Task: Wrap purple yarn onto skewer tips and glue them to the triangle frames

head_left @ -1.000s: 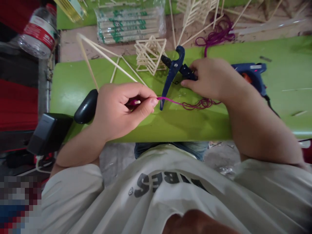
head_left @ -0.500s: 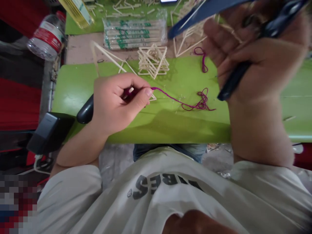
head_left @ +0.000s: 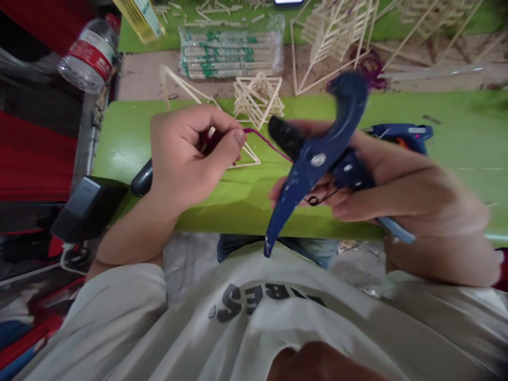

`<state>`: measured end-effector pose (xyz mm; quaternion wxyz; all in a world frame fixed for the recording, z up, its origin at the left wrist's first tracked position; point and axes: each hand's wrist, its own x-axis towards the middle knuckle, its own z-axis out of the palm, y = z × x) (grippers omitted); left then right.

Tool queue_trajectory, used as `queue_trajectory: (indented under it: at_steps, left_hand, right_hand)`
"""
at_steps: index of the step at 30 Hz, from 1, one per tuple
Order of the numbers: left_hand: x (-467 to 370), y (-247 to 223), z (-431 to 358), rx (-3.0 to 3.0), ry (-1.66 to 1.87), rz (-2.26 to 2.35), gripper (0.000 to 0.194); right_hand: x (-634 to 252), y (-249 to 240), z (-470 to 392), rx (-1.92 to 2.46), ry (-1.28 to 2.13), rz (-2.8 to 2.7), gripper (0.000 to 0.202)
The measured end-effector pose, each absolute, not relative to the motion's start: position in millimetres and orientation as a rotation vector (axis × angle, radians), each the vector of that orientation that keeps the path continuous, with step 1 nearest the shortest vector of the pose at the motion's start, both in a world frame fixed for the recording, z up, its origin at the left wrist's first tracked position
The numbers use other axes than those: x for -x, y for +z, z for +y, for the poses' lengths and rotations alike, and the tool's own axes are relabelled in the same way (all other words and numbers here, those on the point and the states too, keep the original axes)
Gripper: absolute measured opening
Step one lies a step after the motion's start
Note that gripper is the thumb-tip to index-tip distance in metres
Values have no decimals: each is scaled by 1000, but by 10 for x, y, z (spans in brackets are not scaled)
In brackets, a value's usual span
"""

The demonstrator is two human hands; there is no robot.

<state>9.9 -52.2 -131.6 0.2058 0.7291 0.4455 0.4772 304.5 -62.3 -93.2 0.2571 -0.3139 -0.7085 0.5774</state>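
My left hand is closed in a pinch on a purple yarn, which stretches right from the fingertips and passes behind the tool. A pale stick end shows inside that fist, with more yarn around it. Beneath the hand lies a stick triangle, partly hidden. My right hand grips a blue spring-loaded cutter with a hooked end, a black part and a long arm pointing toward my shirt. Behind both hands stands a small stacked stick star.
Packaged sticks lie at the back, near a larger stick lattice and purple yarn coils. A blue glue gun is behind my right hand. On the left are a plastic bottle and a black box with a cable.
My right hand has come down and left with the blue cutter, now close to the yarn. My left hand keeps its pinch. The view has shifted slightly, revealing the glue gun.
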Motion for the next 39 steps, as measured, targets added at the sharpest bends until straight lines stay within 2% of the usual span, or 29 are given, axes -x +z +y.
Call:
queue_trajectory:
  at_steps: [3, 8, 16, 18, 23, 30, 39]
  left_hand:
    - [-101, -1240, -526, -2117, 1313, 1250, 25]
    - [-117, -1221, -588, -2058, 1256, 1272, 22]
    - [-157, -1272, -671, -2013, 1151, 1294, 18]
    - [-164, -1294, -666, -2005, 1167, 1276, 16]
    - [-154, -1362, -662, -1970, 1215, 1225, 13]
    - [-175, -1367, -666, -1954, 1212, 1195, 17]
    - [-213, -1331, -675, -1889, 1191, 1224, 16]
  right_hand:
    - [-2960, -1009, -644, 839, 1854, -1809, 89]
    - [-2821, -1201, -696, 751, 1818, -1727, 81]
    - [-2766, -1327, -776, 792, 1650, -1774, 79]
    - [-2750, -1303, -767, 808, 1616, -1808, 71]
    - [-2701, -1249, -747, 876, 1579, -1848, 25]
    - [-2664, -1218, -759, 968, 1467, -1956, 12]
    - [-2625, -1258, -794, 1185, 1348, -1927, 34]
